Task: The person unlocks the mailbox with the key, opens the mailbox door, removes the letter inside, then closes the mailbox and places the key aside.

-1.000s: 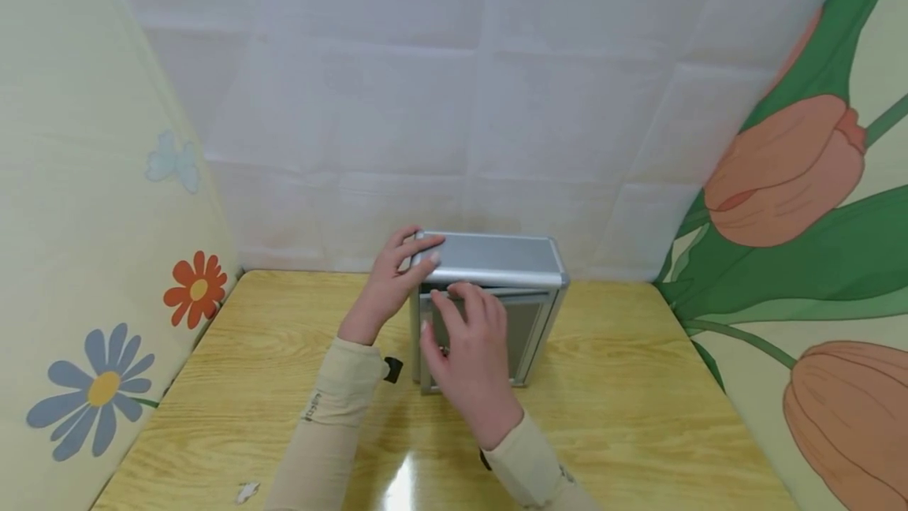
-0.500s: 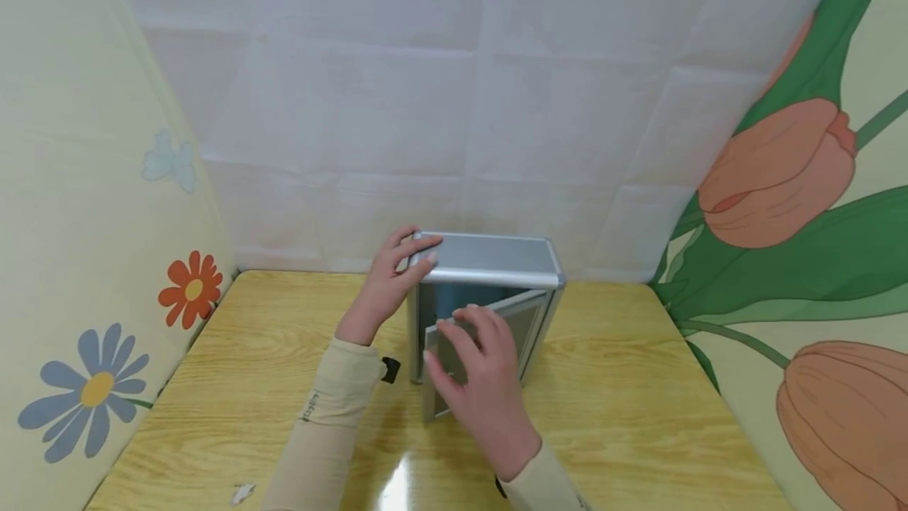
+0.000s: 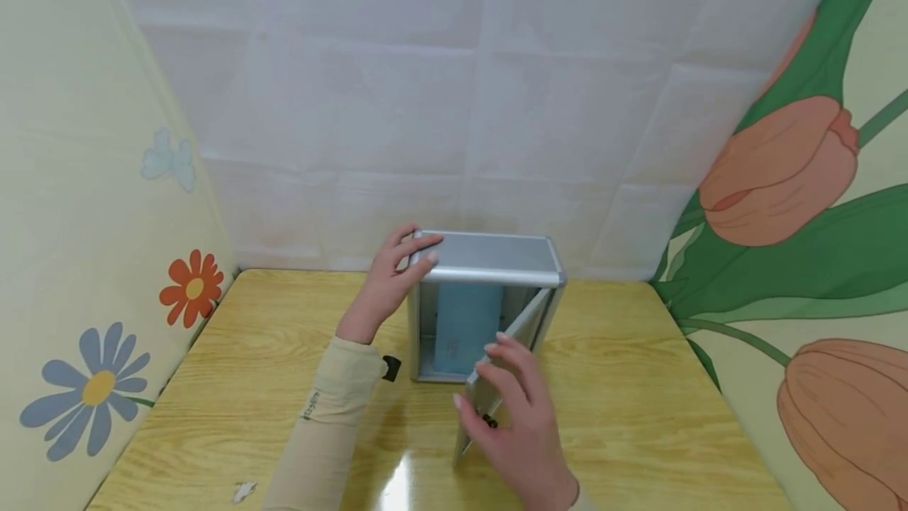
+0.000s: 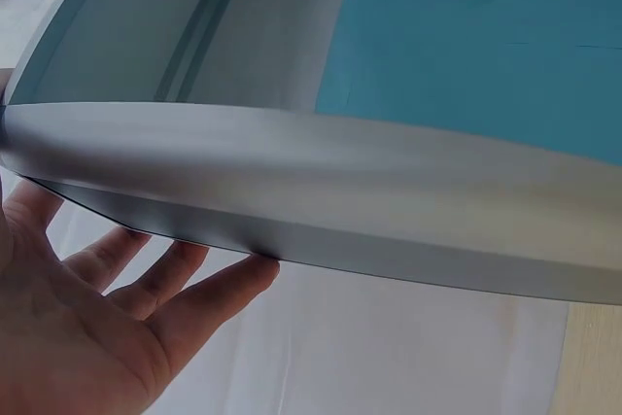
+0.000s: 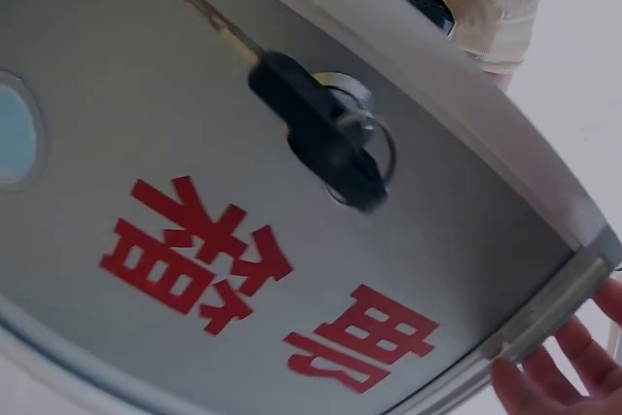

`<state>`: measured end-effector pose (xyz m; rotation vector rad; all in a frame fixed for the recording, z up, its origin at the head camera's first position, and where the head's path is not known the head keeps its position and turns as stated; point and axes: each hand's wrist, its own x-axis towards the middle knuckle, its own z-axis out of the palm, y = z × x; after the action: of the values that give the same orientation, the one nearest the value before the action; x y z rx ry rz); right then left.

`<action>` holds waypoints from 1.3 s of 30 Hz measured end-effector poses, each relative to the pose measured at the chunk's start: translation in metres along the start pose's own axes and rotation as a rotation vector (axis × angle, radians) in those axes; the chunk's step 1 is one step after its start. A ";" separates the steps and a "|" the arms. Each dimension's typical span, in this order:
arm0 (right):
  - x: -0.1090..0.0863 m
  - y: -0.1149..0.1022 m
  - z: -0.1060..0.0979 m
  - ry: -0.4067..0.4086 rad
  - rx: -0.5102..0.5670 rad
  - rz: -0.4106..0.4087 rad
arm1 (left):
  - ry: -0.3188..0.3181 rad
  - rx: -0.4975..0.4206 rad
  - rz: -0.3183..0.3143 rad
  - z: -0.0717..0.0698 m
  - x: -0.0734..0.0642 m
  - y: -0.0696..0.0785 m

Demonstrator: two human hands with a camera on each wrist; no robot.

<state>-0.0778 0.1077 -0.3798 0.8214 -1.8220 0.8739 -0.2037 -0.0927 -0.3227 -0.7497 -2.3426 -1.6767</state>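
A silver-grey metal mailbox stands upright, its front door swung outward on the right side. My left hand rests on the box's top left corner, fingers spread; in the left wrist view fingertips touch its top panel. With fingers curled at the free edge near its upper corner, my right hand holds the door. Red characters mark the door's face, and a black-headed key hangs by a ring at its lock. Inside, a flat light-blue sheet stands against the back; the door hides part of the interior.
The box stands on a wood-grain table, close to a white cloth backdrop. Flower-printed sheets flank both sides. A small pale scrap or mark shows at the table's front left.
The door has swung from nearly closed to wide open, my right hand moving toward me and rightward with it. The blue sheet inside has come into view. My left hand has stayed put.
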 end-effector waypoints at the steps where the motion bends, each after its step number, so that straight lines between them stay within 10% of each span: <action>1: -0.002 0.000 -0.003 0.016 0.004 -0.003 | -0.002 -0.003 -0.003 0.000 0.000 0.000; 11: -0.004 -0.003 -0.029 0.211 -0.011 -0.032 | 0.001 -0.018 -0.026 0.000 0.000 0.000; 22: -0.004 -0.003 -0.060 0.401 -0.119 0.138 | -0.001 -0.022 -0.023 0.000 0.001 -0.001; 39: -0.030 0.035 -0.089 0.488 -0.142 0.302 | -0.002 -0.024 -0.028 0.000 0.001 0.000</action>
<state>-0.0561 0.2056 -0.3865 0.2131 -1.5644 1.0177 -0.2048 -0.0925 -0.3221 -0.7258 -2.3490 -1.7193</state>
